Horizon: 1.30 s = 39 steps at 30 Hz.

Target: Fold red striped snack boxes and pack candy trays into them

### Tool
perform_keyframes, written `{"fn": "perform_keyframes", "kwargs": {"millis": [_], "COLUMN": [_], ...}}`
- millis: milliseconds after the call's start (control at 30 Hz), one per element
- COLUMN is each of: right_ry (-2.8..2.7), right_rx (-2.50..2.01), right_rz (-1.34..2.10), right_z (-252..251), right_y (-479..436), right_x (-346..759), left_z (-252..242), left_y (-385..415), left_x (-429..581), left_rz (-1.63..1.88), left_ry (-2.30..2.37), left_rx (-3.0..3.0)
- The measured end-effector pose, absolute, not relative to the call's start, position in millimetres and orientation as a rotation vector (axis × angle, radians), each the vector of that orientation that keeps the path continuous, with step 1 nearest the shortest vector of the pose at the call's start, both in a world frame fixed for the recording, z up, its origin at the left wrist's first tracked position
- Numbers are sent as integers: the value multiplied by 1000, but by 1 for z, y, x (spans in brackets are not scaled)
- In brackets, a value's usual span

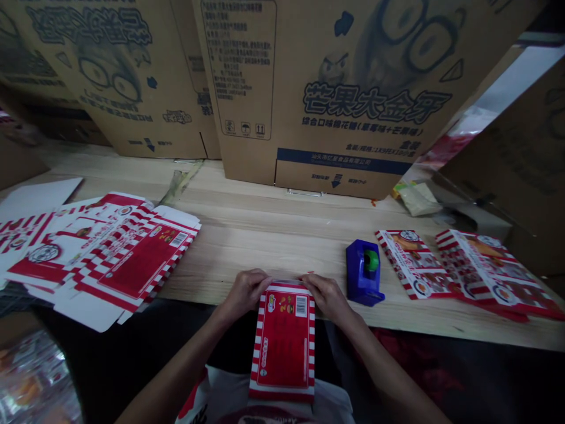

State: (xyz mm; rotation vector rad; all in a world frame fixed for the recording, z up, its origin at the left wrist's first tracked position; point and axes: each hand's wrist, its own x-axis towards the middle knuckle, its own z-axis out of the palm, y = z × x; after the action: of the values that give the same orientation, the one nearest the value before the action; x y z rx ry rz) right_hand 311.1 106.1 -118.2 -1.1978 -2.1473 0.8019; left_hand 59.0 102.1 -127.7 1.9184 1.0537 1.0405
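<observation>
A red carton (282, 341) with white-striped edges and a barcode lies between my body and the table's front edge. My left hand (248, 290) pinches its far left corner. At the far right corner, my right hand (325, 294) grips it with bent fingers. Both hands are at the carton's far end, near the table edge. Just right of my right hand stands a blue tape dispenser (359, 282) with a green core. What lies under the carton is hidden.
Flat printed cartons (132, 259) are piled at left. More red-striped cartons (494, 271) lie at right. Large cardboard boxes (344, 141) line the back of the wooden table (265, 229). Clear wrapped items (30, 377) show at lower left. Crumpled scraps (419, 198) lie at back right.
</observation>
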Motion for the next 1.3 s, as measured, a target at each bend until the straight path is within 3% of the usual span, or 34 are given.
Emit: {"fn": "perform_keyframes", "kwargs": {"millis": [200,700,1300], "right_ry": [-2102,-1531,-1540], "right_rx": [-1180,-1352,-1276], "right_rz": [841,1343,1359], "right_z": [-119,-89,-86], "right_y": [95,107,101], "right_x": [316,308,309], "left_z": [-120,-95,-89], "left_y": [103,119,124], "left_x": [59,68,61], "left_rz": [943,865,732], "left_ry": [1038,1107,894], "left_rx": [1690,1810,1921]}}
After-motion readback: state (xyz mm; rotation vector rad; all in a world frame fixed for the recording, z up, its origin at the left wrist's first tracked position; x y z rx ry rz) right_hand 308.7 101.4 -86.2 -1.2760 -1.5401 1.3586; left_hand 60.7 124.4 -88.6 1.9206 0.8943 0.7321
